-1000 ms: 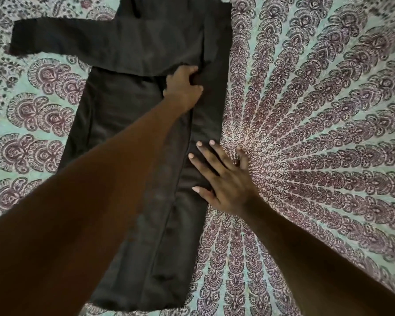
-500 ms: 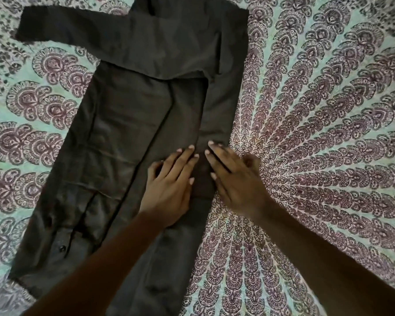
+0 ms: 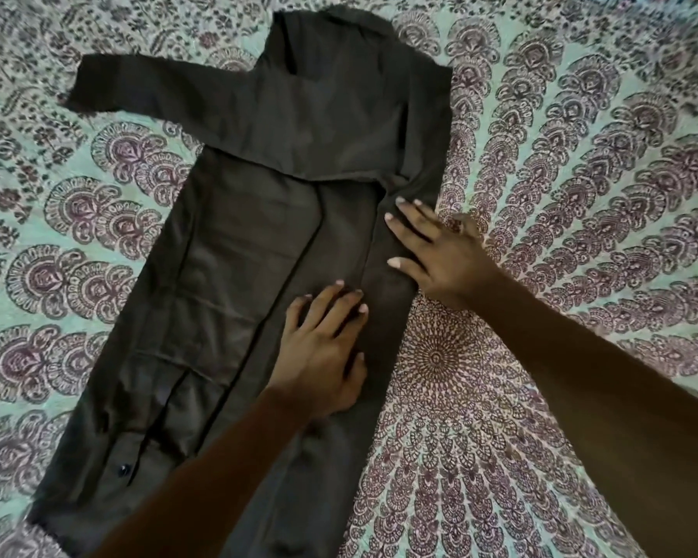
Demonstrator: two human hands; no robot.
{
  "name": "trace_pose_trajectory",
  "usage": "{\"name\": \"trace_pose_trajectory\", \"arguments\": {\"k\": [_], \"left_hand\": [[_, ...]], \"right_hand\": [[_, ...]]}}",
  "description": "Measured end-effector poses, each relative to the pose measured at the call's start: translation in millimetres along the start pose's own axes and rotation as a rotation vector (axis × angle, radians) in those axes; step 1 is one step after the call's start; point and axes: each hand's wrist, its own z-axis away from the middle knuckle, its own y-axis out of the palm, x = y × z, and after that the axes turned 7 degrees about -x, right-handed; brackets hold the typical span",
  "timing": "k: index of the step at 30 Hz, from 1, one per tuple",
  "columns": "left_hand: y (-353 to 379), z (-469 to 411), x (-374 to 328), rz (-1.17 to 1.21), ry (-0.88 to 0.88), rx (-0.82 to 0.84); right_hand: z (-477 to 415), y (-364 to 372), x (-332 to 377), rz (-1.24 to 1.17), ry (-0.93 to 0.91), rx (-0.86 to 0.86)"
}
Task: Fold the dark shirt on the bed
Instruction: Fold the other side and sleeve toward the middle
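Shirt (image 3: pixel 234 243) on patterned bedspread (image 3: pixel 581 163), hands flat on fold

Single head-worn view, wide-angle, looking steeply down and forward from above the bed (image 3: pixel 581 155). Close range: both forearms enter from the lower edge, and the dark shirt (image 3: pixel 238 255) fills the centre-left of the frame. Edges curve with lens distortion. No second view recorded.
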Motion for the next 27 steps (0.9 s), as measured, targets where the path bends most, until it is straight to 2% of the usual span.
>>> {"name": "trace_pose_trajectory", "arguments": {"k": [3, 6, 8, 11, 15, 19, 24, 27], "left_hand": [[-6, -56, 7, -0.009, 0.077, -0.050], [3, -91, 23, -0.077, 0.097, 0.093], [16, -92, 35, -0.135, 0.114, 0.150], [23, -86, 41, -0.144, 0.107, 0.143], [23, -88, 40, -0.128, 0.100, 0.144], [23, -90, 41, -0.104, 0.103, 0.141], [23, -91, 43, -0.092, 0.104, 0.153], [22, -91, 44, -0.088, 0.105, 0.163]], "right_hand": [[-6, -3, -3, -0.040, 0.010, -0.046], [-14, -6, -10, -0.045, 0.016, -0.174], [-24, -12, -15, -0.098, 0.067, -0.274], [-49, -30, -19, -0.212, 0.165, -0.377], [-104, -56, -29, -0.196, 0.213, -0.443], [-165, -77, -37, -0.176, 0.174, -0.335], [-225, -77, -42, -0.035, 0.175, 0.029], [-238, -74, -46, -0.184, 0.240, 0.085]]}}
